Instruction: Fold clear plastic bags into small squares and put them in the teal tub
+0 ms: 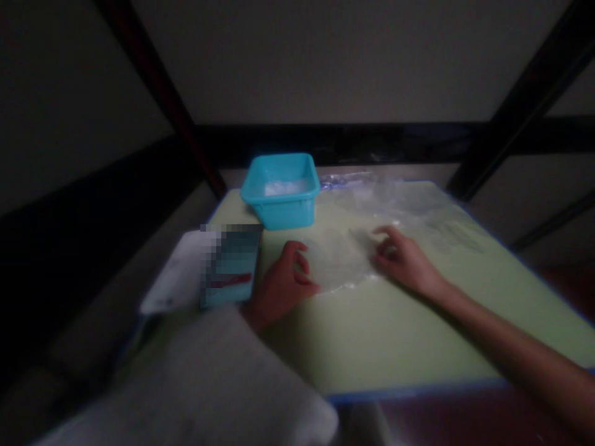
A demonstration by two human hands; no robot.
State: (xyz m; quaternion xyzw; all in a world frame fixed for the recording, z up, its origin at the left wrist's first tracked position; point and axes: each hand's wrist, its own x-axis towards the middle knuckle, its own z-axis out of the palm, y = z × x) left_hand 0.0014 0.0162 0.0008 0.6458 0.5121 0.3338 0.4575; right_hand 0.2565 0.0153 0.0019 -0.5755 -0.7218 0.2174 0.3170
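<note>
A thin clear plastic bag or sheet (338, 260) lies flat on a pale green table (395, 328). My left hand (281, 288) rests at its left edge, fingers curled and pinching the film. My right hand (404, 260) sits at its right edge, fingers bent with the tips pressed on the plastic. What exactly the fingertips grip is hard to make out in the dim light.
A turquoise plastic tub (281, 189) with something white inside stands behind the hands. More crumpled clear plastic (400, 198) lies at the back right. A card or packet (230, 266) and white paper (179, 275) sit at the left. White cloth (209, 384) covers the near corner.
</note>
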